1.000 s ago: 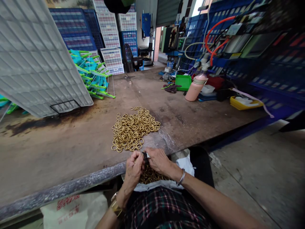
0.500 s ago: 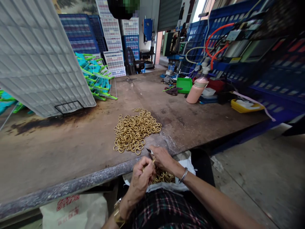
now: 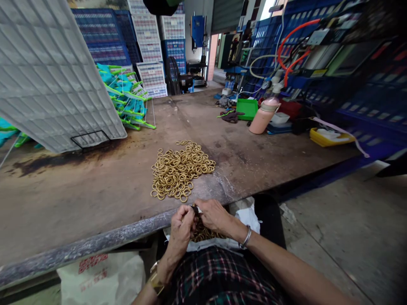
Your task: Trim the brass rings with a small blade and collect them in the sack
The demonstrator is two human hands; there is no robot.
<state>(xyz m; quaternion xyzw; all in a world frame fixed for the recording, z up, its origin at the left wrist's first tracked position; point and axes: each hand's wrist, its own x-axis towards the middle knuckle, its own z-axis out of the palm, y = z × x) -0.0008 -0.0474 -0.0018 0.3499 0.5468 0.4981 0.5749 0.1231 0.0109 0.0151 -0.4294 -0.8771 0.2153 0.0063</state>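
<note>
Rings [image 3: 208,234] lie heaped in white sheeting [image 3: 249,220] on the lap, beneath a left hand [image 3: 182,226] curled tight, its contents hidden, and a right hand [image 3: 216,215] closed on a dark piece [image 3: 195,209]. Beyond, a loose ring pile [image 3: 181,169] on the table [image 3: 104,203] suggests work well under way, though which heap is finished cannot be told.

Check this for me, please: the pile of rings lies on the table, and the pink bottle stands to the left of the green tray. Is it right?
Not quite: the pink bottle stands to the right of the green tray, as the head view shows. The pile of rings does lie on the table.
</note>
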